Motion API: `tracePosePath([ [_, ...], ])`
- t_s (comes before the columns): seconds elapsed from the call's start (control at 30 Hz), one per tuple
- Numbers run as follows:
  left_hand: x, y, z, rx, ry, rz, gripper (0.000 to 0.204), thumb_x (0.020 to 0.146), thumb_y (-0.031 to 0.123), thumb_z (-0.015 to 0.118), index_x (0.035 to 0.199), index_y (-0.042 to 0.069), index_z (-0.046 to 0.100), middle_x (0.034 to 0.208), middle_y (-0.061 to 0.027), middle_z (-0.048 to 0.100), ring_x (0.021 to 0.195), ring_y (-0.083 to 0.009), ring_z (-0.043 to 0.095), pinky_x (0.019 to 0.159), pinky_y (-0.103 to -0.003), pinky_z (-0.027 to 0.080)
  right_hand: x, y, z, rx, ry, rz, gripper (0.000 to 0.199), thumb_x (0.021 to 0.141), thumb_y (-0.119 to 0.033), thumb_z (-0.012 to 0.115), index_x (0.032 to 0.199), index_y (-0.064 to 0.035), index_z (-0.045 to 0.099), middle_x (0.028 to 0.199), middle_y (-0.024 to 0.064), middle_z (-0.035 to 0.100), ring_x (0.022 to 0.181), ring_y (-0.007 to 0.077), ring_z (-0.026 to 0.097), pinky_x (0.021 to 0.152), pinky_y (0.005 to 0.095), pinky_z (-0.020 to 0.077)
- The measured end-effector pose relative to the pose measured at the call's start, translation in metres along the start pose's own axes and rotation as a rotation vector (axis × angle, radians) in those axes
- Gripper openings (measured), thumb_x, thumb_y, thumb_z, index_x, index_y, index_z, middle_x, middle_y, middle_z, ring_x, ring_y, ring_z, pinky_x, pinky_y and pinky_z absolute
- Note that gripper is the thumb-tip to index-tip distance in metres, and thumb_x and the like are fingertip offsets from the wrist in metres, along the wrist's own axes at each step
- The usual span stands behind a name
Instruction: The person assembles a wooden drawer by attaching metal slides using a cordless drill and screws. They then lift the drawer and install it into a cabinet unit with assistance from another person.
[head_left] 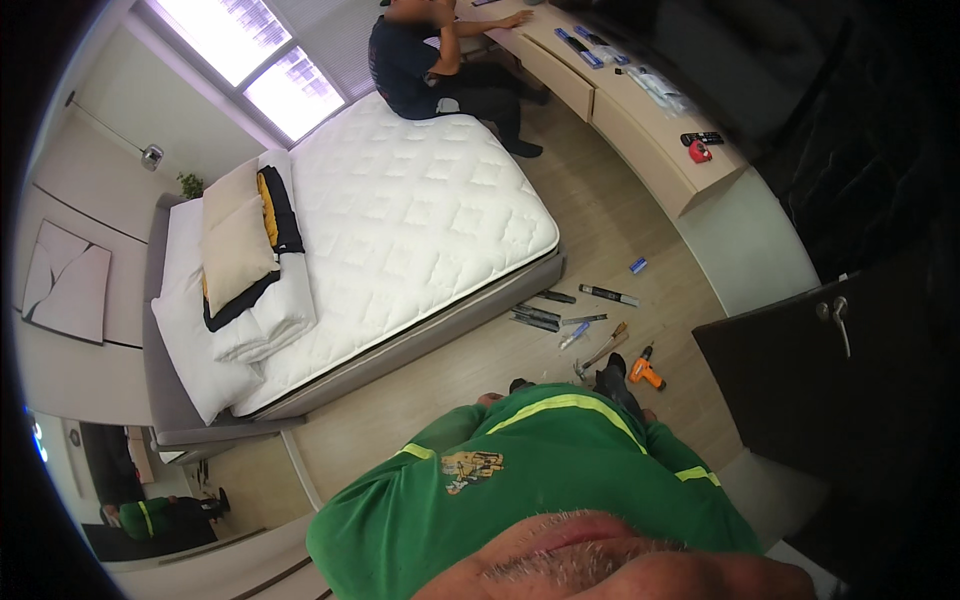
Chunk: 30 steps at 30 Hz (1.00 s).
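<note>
My arms hang at my sides in green sleeves. Only a bit of my left hand [490, 399] shows beside the shirt, above the floor, and its fingers are hidden. Of my right hand [650, 415] a small part appears below an orange cordless drill [648, 375], with the fingers out of sight; the drill lies on the floor by my foot. A hammer [610, 341] rests on the floor just ahead of my feet. Beyond it are dark metal rails [535, 318], a longer rail [608, 295] and a blue-and-white piece [574, 335].
A bed with a bare white mattress [420, 220] stands at left, pillows and bedding [240, 230] at its head. Another person [410, 70] sits on its far edge, one hand on a long desk [640, 130]. That desk bears packages, a remote [702, 138] and a red tape measure [699, 152]. A dark door [800, 380] is at right.
</note>
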<state>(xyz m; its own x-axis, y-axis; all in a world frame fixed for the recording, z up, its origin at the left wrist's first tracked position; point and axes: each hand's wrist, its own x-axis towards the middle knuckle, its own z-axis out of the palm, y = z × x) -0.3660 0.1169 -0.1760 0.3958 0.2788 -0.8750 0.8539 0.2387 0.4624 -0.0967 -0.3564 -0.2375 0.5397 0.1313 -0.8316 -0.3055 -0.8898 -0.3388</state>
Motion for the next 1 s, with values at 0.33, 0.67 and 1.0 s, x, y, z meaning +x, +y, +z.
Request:
tracePosePath([
  [0.33,0.006,-0.024,-0.04,0.077,-0.109,-0.071,0.037,0.094,0.007,0.066,0.131,0.006,0.063,0.112,-0.0191,0.073,0.084,-0.0302,0.074,0.071,-0.044,0.061,-0.073,0.052,0.022,-0.049,0.078,0.149,0.04,0.092,-0.035,0.064,0.107,0.0009,0.074,0.099,0.0161,0.074,0.091,0.0287,0.069,0.081,0.0439,0.0517],
  [0.67,-0.036,0.079,0.035,-0.105,-0.091,0.339,0.038,0.092,0.0,0.057,0.129,0.003,0.064,0.093,-0.0112,0.071,0.083,-0.0192,0.07,0.066,-0.031,0.056,-0.038,0.013,-0.078,-0.614,-0.061,-0.291,0.035,0.084,-0.033,0.064,0.101,-0.0059,0.078,0.1,0.0169,0.075,0.094,0.0367,0.072,0.088,0.0424,0.0556],
  [1.0,-0.232,0.31,0.288,0.688,-0.346,0.99,0.051,0.103,0.051,0.044,0.143,0.02,0.054,0.122,-0.0103,0.07,0.118,-0.0314,0.063,0.104,-0.045,0.047,-0.142,-0.249,-0.056,-0.682,-0.254,-0.908,0.041,0.091,-0.03,0.064,0.127,-0.0112,0.066,0.134,0.0198,0.062,0.127,0.0267,0.058,0.106,0.0397,0.0446],
])
